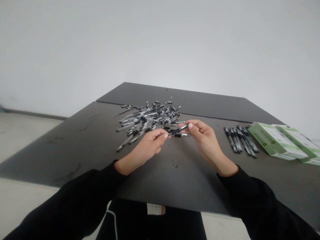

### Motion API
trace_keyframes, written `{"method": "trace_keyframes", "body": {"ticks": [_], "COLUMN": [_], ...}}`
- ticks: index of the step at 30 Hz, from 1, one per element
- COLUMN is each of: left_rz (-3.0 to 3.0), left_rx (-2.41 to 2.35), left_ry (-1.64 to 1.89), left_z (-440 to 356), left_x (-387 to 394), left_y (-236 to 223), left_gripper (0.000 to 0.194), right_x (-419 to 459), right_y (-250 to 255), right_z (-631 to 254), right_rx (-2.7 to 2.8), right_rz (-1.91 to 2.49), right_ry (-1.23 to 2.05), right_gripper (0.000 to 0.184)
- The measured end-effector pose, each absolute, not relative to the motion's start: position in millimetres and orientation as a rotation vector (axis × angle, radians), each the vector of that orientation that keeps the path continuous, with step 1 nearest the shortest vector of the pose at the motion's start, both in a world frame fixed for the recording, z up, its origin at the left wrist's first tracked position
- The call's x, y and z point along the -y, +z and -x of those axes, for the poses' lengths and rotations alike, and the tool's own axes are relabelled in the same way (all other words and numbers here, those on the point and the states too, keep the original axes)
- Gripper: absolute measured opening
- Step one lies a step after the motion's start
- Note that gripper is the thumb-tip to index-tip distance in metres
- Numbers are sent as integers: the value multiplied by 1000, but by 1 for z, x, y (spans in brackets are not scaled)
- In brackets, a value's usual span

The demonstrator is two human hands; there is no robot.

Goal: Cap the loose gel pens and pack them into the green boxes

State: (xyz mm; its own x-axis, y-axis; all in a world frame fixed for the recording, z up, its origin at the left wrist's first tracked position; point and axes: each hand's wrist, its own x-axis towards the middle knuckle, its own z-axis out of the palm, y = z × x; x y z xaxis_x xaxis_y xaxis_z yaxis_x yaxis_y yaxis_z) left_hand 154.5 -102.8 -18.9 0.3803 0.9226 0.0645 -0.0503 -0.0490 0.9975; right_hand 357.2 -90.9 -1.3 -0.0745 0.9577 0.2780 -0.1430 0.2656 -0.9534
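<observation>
A pen (178,129) with a black grip and a clear barrel is stretched between my two hands above the table. My left hand (147,146) pinches its left end between thumb and fingertips. At the other end, my right hand (205,140) closes thumb and fingers round the barrel. Just beyond the hands lies a loose heap of pen parts (147,120), with clear barrels, black grips and small caps jumbled together. Part of the heap is hidden behind my fingers.
Right of my right hand lies a row of assembled-looking pens (240,140). Farther right, green and white boxes (278,141) lie on the dark table (170,186). Small black bits (175,164) are scattered near the front. A pale wall stands behind the table.
</observation>
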Motion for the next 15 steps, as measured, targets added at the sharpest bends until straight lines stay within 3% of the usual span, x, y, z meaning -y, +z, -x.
{"method": "trace_keyframes", "body": {"ticks": [8, 11, 15], "left_rz": [-1529, -1606, -1644], "left_rx": [-806, -844, -822], "left_ry": [859, 880, 757], "left_z": [-182, -173, -161], "left_x": [112, 111, 111], "left_y": [-29, -32, -29], "left_gripper": [47, 43, 34], "right_x": [103, 84, 53], "right_y": [-1, 1, 3], "right_z": [-350, -396, -477], "right_rx": [1628, 1577, 1605], "right_rz": [951, 1256, 2031], "right_ry": [1115, 766, 143], "right_gripper": [48, 51, 33]}}
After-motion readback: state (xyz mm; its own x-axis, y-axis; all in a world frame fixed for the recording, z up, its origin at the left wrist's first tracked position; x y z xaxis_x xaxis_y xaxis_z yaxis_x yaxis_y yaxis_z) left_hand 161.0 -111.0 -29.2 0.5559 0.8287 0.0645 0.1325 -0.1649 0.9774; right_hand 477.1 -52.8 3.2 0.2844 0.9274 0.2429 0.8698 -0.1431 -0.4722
